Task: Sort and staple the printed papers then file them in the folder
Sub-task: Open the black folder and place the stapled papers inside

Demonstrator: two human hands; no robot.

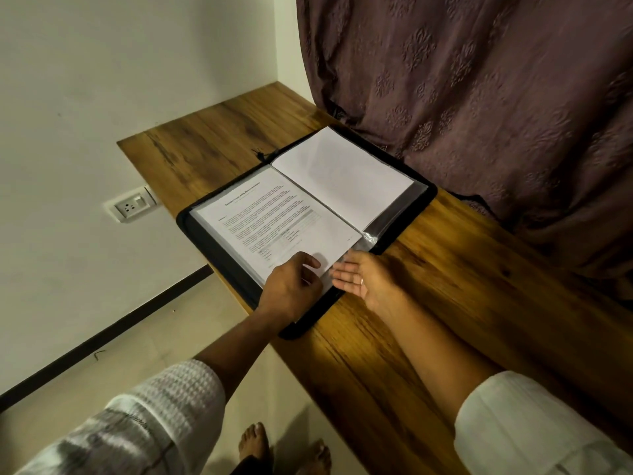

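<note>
The fingers (310, 264) of the left hand (291, 289) are curled, and they seem to pinch the near edge of the printed paper (274, 221) with the thumb on top, probably to guide the sheet into its clear sleeve (371, 240). Just beside them, the fingers (344, 274) of the right hand (364, 284) are straight and relaxed, palm turned up, and hold nothing. Their tips touch the same near edge, I think to keep the sleeve mouth open. The printed paper lies directly beyond both sets of fingers, on the nearer half of the open black folder (205, 245). Farther from the fingers, across the spine, a blank sheet (342, 173) fills the other half. The folder rests flat on the wooden surface (462, 303), which gives firm support for sliding. No stapler is visible, so I judge that the filing step is in hand. Behind the folder hangs a curtain (479, 97).
</note>
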